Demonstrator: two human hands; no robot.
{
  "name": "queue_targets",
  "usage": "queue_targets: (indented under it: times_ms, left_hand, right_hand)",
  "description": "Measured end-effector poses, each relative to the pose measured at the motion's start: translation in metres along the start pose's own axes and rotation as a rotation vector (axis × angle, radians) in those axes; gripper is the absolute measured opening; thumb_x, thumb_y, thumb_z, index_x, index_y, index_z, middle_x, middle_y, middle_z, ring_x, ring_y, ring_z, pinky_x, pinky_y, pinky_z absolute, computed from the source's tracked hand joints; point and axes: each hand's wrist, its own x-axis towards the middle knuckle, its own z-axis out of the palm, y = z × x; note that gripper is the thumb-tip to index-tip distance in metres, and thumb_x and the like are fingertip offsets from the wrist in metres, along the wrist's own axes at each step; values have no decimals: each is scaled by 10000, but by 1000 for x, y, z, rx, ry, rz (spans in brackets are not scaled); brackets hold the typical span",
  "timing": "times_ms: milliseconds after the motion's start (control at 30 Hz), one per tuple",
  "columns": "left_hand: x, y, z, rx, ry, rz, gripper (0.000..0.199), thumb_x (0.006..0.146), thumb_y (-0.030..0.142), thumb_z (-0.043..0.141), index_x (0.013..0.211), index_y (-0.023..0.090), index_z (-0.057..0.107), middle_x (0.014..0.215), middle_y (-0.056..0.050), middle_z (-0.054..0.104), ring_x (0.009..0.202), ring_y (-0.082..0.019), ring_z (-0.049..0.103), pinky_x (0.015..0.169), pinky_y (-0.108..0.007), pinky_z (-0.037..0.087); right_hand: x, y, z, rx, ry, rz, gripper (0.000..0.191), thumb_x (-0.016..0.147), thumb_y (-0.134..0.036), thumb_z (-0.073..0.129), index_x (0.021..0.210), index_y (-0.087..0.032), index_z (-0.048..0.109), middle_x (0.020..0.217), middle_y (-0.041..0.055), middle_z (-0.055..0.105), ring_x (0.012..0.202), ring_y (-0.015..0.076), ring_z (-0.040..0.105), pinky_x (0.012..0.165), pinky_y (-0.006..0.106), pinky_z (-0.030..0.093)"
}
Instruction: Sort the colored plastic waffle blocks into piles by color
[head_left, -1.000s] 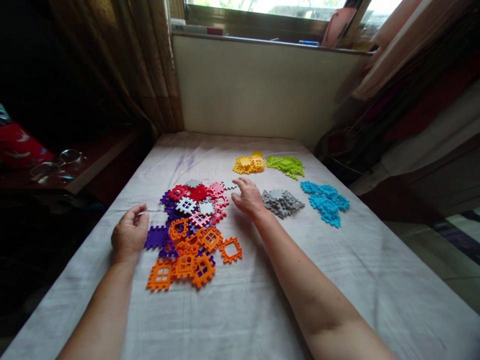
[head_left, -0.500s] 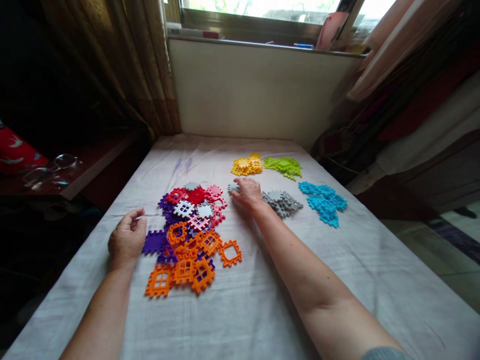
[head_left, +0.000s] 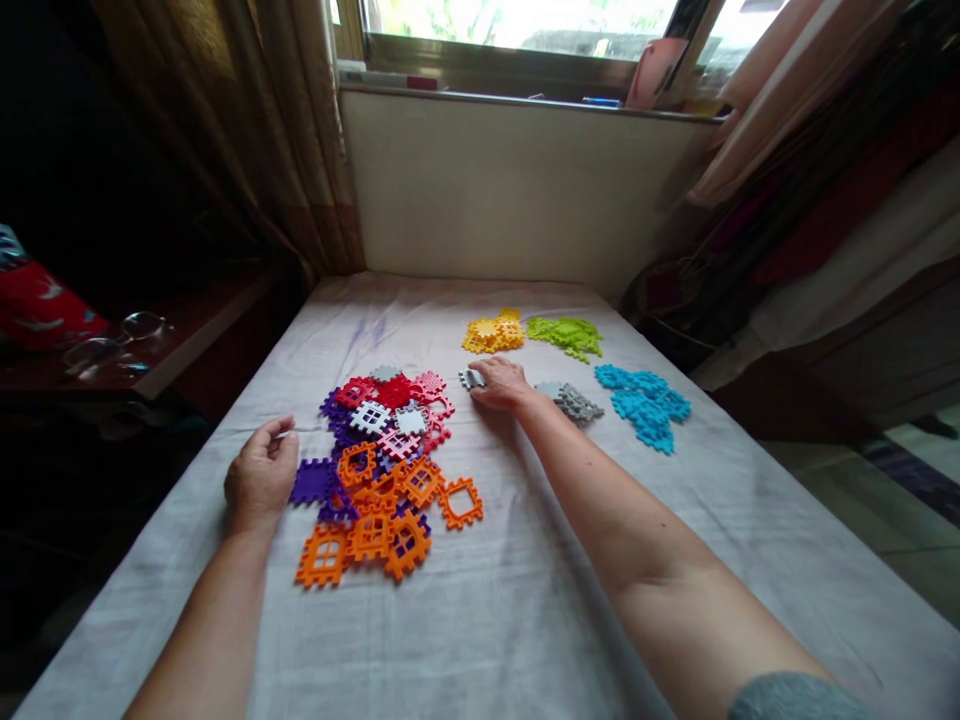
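My right hand (head_left: 498, 382) reaches over the cloth with its fingers closed on a light grey interlocking tile (head_left: 471, 379) with toothed edges. Just right of that hand lies a pile of grey tiles (head_left: 577, 404), partly hidden by my forearm. My left hand (head_left: 261, 466) rests on the cloth at the left, fingers loosely curled and holding nothing, beside a purple tile (head_left: 311, 481). Between my hands spreads a mixed heap: orange window-frame tiles (head_left: 371, 536), red tiles (head_left: 394, 391), pink tiles (head_left: 398, 444) and white tiles (head_left: 370, 417), with more purple underneath.
Yellow tiles (head_left: 491, 331) and lime green tiles (head_left: 566, 335) lie toward the far end, blue tiles (head_left: 645, 405) to the right. A pale cloth (head_left: 360, 640) covers the surface. Glasses (head_left: 120, 340) sit on a dark shelf at the left. Wall and window stand behind.
My right hand has shifted slightly right, and more of the light grey tile shows at its fingertips. My left hand stays beside the heap. The view has moved a little.
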Motion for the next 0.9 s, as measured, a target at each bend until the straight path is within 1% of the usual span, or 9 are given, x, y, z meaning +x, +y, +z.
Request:
queue_targets:
  times_ms: [67,133,267,367,467,567,667,767,900]
  left_hand:
    - [0,-1,0,11,1,5,404,772,408,535,1090,224,701,907,-38,745,865,-222,700,848,-339,542]
    - [0,-1,0,16,1,10,394,779,405,536,1088,225,701,931,-39,749,869,-219,701,841,-337,542]
    - [0,-1,0,3,0,19,374,788,395,535,1078,226,699,974,-39,753,888,-215,705,848,-334,541]
    - [0,0,0,-6,-13,21,377,791,386,529,1086,220,696,999,-47,756,910,-221,708,858,-338,539]
    - [0,0,0,-9,-21,23,382,794,384,526,1092,213,694,1026,-57,756,928,-229,708,866,-343,539]
    - [0,0,0,-17,-15,30,373,788,387,538,1083,223,698,1019,-48,758,901,-221,708,850,-335,543]
    - [0,-1,0,-20,-4,36,354,781,391,548,1058,234,703,952,-33,758,876,-215,705,834,-323,546]
    - [1,-3,1,-7,-5,32,359,780,394,539,1056,232,702,947,-39,756,905,-225,703,846,-326,544]
    - [1,-3,1,-5,-11,33,377,777,402,534,1069,229,702,966,-48,760,923,-232,706,841,-325,539]
  right_hand:
    - [3,-2,-1,-13,-13,22,482,864,-393,580,1335,-289,591,1393,73,594,1291,279,498,1019,433,404]
    - [1,-3,-5,-43,15,52,452,857,-464,598,1265,-276,643,1307,97,642,1226,292,544,979,418,414]
    - [-17,4,-15,-98,101,131,453,867,-542,580,1194,-244,676,1214,122,675,1169,301,568,933,403,400]
    - [-38,17,-24,-148,144,198,452,888,-537,550,1186,-223,679,1206,136,673,1166,313,561,929,408,377]
    - [-58,31,-29,-179,142,251,450,888,-533,550,1165,-209,693,1190,150,677,1156,323,560,921,411,365]
    - [-72,40,-29,-194,131,279,450,880,-529,552,1157,-207,700,1182,154,677,1153,327,557,913,416,363]
    - [-80,43,-26,-193,127,292,447,872,-513,551,1164,-211,701,1191,152,672,1157,320,548,909,412,362]
    - [-83,43,-24,-170,137,295,443,868,-492,559,1189,-221,698,1230,143,661,1177,314,531,918,410,359]
    - [-85,36,-26,-121,208,252,393,878,-421,569,1191,-224,702,1277,123,654,1203,307,519,960,418,358]
